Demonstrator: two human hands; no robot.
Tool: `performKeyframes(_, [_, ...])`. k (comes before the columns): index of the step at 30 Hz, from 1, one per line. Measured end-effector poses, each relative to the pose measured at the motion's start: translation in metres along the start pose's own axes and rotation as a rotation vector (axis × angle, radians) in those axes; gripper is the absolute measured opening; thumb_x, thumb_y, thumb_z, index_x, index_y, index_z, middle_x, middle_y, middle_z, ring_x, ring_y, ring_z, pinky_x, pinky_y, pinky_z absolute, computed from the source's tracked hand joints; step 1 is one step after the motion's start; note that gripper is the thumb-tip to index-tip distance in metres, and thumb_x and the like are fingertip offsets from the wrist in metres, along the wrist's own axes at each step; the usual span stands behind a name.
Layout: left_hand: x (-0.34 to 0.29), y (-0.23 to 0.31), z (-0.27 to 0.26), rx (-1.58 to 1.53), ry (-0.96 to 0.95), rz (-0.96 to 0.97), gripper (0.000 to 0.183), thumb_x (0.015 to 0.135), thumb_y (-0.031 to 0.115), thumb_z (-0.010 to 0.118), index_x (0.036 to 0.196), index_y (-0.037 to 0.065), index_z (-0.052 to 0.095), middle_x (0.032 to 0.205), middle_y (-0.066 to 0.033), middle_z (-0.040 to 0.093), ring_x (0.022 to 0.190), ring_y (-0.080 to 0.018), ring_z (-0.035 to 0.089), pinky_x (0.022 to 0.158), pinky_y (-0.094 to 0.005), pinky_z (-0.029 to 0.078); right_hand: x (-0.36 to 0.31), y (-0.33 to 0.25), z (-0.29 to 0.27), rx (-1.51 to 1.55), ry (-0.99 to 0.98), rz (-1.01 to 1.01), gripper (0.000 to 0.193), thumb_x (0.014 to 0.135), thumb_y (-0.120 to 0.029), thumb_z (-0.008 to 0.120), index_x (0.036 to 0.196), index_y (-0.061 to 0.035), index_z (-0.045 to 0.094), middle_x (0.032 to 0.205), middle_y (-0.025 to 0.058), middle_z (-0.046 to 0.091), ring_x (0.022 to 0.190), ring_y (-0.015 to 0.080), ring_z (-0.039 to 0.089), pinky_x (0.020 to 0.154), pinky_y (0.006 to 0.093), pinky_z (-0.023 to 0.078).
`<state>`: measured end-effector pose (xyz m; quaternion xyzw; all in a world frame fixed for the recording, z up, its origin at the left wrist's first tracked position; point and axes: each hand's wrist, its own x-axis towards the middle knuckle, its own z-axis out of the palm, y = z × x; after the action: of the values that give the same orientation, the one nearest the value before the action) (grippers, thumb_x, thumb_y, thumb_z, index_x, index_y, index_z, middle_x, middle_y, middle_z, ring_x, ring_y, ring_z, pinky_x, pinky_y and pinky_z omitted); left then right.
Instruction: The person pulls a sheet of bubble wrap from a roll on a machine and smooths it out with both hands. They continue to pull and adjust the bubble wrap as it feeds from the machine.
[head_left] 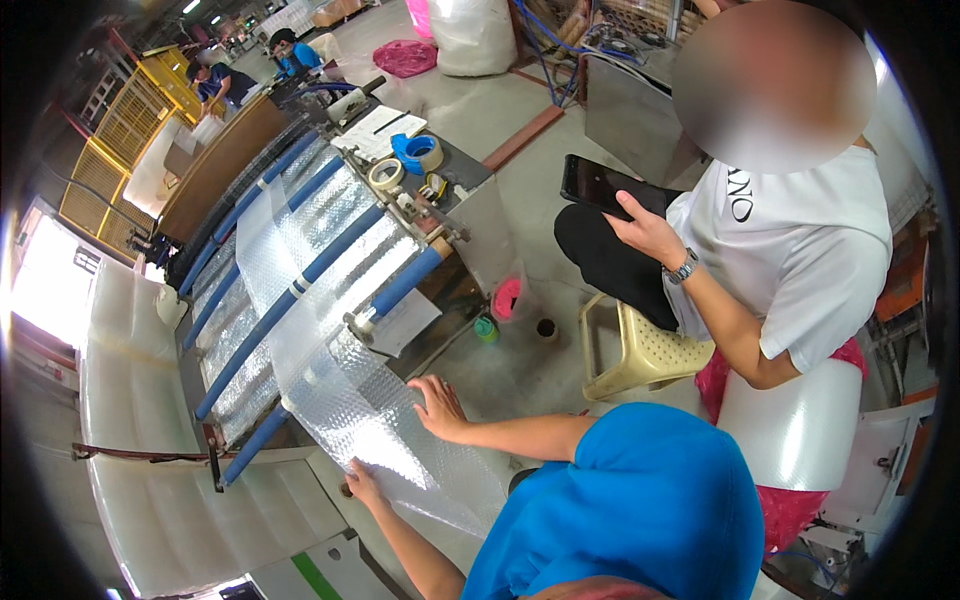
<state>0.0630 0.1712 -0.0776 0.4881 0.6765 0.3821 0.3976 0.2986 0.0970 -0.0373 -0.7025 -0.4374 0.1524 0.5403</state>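
Note:
A clear strip of bubble wrap (375,425) runs down from the rollers of a machine toward me. My left hand (366,487) has the strip's left edge between its fingers, though part of those fingers is hidden. At the opposite edge, my right hand (440,410) rests with its fingers apart. Blue rollers (335,240) cross the machine, with silvery bubbled sheet (375,250) lying beneath them. The strip's lower end passes in front of my blue shirt.
To the right a person (800,230) in a white shirt sits on a cream plastic stool (640,350), holding a black phone (605,188). Tape rolls (386,175) lie on the machine's side table. A wrapped white roll (790,425) stands behind the stool. Two people work far left.

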Motion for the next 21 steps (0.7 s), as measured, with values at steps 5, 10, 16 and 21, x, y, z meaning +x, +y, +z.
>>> performKeyframes(5, [-0.035,-0.006,-0.006,-0.228,-0.110,-0.265,0.045,0.077,0.032,0.056,0.105,-0.001,0.044,0.095,-0.0091,0.053,0.081,-0.0190,0.051,0.067,-0.0309,0.042,-0.044,0.011,0.028,0.208,-0.769,0.272,0.024,0.071,-0.016,0.059,0.091,-0.0053,0.051,0.088,0.0112,0.054,0.085,0.0207,0.051,0.069,0.0310,0.041])
performKeyframes(10, [-0.066,-0.043,-0.023,-0.430,-0.304,-0.425,0.067,0.073,0.043,0.056,0.116,-0.004,0.033,0.110,-0.0143,0.045,0.100,-0.0268,0.045,0.084,-0.0385,0.037,-0.132,0.020,0.092,0.599,-1.200,0.553,0.034,0.073,-0.028,0.055,0.101,-0.0085,0.048,0.100,0.0095,0.051,0.093,0.0189,0.047,0.075,0.0326,0.040])
performKeyframes(16, [-0.097,-0.067,-0.056,-0.379,-0.610,-0.563,0.068,0.076,0.045,0.050,0.119,-0.003,0.027,0.116,-0.0171,0.039,0.102,-0.0284,0.043,0.086,-0.0417,0.035,-0.187,0.013,0.102,1.467,-1.366,1.057,0.048,0.077,-0.042,0.047,0.114,-0.0133,0.041,0.113,0.0061,0.046,0.103,0.0176,0.042,0.080,0.0374,0.037])
performKeyframes(21, [-0.127,-0.111,-0.063,-0.311,-0.644,-0.578,0.073,0.075,0.047,0.050,0.121,-0.004,0.023,0.116,-0.0186,0.039,0.103,-0.0306,0.042,0.086,-0.0436,0.035,-0.212,-0.008,0.022,0.587,-1.509,1.157,0.055,0.078,-0.049,0.040,0.122,-0.0156,0.032,0.116,0.0038,0.042,0.106,0.0179,0.038,0.084,0.0444,0.032])
